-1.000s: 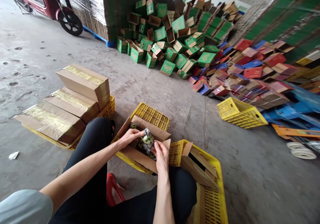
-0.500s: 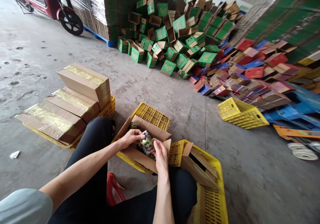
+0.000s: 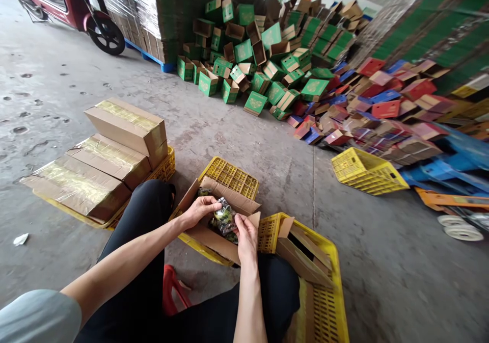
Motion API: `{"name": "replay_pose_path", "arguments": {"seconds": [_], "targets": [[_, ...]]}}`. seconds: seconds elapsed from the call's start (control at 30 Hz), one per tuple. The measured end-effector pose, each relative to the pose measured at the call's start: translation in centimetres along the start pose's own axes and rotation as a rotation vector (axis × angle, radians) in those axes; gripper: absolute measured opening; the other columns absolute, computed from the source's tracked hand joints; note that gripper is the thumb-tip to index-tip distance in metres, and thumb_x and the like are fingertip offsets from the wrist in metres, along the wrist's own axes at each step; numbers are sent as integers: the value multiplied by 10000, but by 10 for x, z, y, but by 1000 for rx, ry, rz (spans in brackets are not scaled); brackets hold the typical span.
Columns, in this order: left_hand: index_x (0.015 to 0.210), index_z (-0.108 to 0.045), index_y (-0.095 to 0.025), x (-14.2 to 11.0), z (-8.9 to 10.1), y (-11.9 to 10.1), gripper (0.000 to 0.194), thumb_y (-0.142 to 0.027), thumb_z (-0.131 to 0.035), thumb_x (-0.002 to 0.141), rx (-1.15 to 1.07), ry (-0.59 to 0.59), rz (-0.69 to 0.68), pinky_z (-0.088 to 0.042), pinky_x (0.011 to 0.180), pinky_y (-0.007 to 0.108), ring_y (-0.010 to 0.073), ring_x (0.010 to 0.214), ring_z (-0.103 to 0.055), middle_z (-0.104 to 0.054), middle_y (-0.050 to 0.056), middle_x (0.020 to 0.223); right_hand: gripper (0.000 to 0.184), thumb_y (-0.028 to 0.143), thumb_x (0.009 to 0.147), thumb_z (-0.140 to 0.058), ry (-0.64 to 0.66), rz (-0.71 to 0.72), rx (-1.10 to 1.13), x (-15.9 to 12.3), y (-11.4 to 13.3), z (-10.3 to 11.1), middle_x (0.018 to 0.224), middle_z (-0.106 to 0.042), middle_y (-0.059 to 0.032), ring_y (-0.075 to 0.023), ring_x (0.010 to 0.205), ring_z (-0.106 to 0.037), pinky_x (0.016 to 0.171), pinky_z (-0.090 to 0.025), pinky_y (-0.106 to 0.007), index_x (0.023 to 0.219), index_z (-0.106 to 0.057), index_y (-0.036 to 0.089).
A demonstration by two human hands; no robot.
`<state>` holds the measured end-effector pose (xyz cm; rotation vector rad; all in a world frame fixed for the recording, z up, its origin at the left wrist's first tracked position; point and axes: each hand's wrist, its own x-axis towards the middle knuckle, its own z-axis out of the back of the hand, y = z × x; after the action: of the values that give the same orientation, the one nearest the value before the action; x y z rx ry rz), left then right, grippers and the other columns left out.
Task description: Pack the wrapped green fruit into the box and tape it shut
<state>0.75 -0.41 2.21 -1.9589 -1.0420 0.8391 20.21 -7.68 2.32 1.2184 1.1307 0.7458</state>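
"At far left, on the yellow crate: what's there?"

"Taped cartons, rising above its rim. Next comes the open carton, another packet lying by its far left corner."

"And over its middle?"

"The left hand pinches the upper edge of a clear packet; the right hand grips that packet toward the carton's right edge."

"What's just changed?"

"Very little. Compared with a moment ago, only the packet's tilt seems slightly different. Neither hand has let go, so I'd judge it's still being handled, not laid down."

"Further right?"

"A flapped carton in another crate."
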Motion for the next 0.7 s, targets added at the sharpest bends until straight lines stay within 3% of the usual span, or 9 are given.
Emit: {"name": "replay_pose_path", "arguments": {"seconds": [0.07,0.17,0.3,0.43,0.7], "targets": [[806,-701,-132,1,1,0,459,-533,-910,729,-16,12,21,-507,726,247,123,701,-621,-687,31,779,378,568,787,-804,-4,-10,27,0,1,0,929,-806,-33,-207,797,-700,689,-543,-292,961,-801,232],[1069,-753,-152,2,1,-1,540,-613,-832,798,-64,12,91,-544,818,288,174,854,-692,-741,92,1028,384,558,761,-826,-26,-36,96,-2,5,-1,916,-803,-39,-205,786,-699,678,-548,-290,936,-797,217],[1383,-658,-215,0,0,-4,684,-646,-756,861,-124,83,171,-549,867,333,235,1000,-718,-686,154,1325,384,531,719,-856,-37,-74,196,-4,12,-3,938,-795,-58,-201,796,-705,657,-557,-281,916,-790,208],[1442,-625,-207,-2,0,-4,701,-582,-778,870,-130,196,173,-537,886,346,245,1000,-722,-704,167,1288,330,501,717,-850,-25,-123,237,-3,13,-5,932,-792,-64,-194,760,-701,645,-568,-284,881,-782,222],[1434,-624,-182,-2,1,-1,680,-458,-837,850,-173,234,156,-517,895,340,199,908,-716,-728,147,1191,255,421,706,-851,-3,-166,275,0,8,-2,877,-784,-49,-190,721,-691,646,-574,-289,853,-760,234]]}}
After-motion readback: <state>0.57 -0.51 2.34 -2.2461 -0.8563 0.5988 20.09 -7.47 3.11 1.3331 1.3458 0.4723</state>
